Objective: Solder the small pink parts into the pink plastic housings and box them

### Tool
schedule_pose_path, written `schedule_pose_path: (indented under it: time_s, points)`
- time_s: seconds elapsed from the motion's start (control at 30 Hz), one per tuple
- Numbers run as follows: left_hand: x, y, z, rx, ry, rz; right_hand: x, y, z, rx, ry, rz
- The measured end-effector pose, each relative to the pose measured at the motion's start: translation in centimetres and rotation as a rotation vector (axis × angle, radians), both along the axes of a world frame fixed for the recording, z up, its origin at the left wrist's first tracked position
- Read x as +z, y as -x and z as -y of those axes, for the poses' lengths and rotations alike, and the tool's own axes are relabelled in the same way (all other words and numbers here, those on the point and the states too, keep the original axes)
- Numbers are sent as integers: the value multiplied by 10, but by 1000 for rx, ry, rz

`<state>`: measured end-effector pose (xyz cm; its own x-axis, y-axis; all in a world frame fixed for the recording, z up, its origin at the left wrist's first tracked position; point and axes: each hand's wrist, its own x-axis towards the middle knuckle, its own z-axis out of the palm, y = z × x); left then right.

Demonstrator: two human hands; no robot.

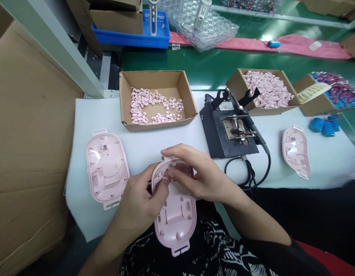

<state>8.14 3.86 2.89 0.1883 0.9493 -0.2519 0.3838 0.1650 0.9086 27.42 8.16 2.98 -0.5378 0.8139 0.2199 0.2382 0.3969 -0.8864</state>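
Both my hands work over a pale pink plastic housing (177, 224), held upright against my body with its inner side facing up. My left hand (140, 203) grips its left edge, with the fingertips curled in near the upper end. My right hand (202, 172) reaches across that upper end, and its fingers press on the rim close to a small screw post. My fingers hide part of the upper housing. I cannot tell whether a small part lies between my fingertips.
A cardboard tray (166, 80) of small pink parts sits ahead. To the right stand a black soldering station (226, 132) with its cable and a fuller cardboard box (235, 86). Pink housings lie on the white mat at left (107, 166) and right (295, 151), near blue cylinders (321, 126).
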Motion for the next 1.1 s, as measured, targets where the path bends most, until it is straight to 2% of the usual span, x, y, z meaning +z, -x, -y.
schedule_pose_path:
  time_s: [0.2,0.37,0.47,0.53,0.6,0.67,0.7,0.73,0.8,0.83,0.9,0.97,1.03,1.1]
  points:
    - [4,-9,-4,-34,-38,-65,-2,-12,2,-44,19,86]
    - [-4,-20,-10,-47,-81,-175,-10,-12,8,-85,50,106]
    - [-9,-30,-11,-24,-88,-187,-3,-20,8,-77,13,192]
    - [-12,-35,-12,25,-86,-199,9,-38,3,-72,-101,196]
    - [-17,-38,-18,107,-88,-256,23,-68,-5,-255,-279,197]
    - [-22,-40,-26,176,-80,-308,36,-105,-17,-574,-399,317]
    - [-25,-40,-30,189,-72,-318,40,-124,-24,-691,-395,436]
    - [-28,-40,-34,191,-65,-319,41,-142,-32,-725,-348,574]
    - [-31,-38,-39,172,-53,-316,37,-171,-50,-627,-217,786]
    - [-32,-37,-40,156,-47,-309,32,-182,-59,-547,-169,826]
    - [-34,-36,-41,136,-33,-287,23,-199,-74,-415,-116,800]
    - [-34,-36,-40,125,-25,-288,21,-209,-79,-347,-84,740]
    - [-35,-37,-41,125,-76,-344,27,-215,-71,-349,-66,699]
    - [-38,-39,-43,113,-202,-471,36,-213,-50,-474,-103,596]
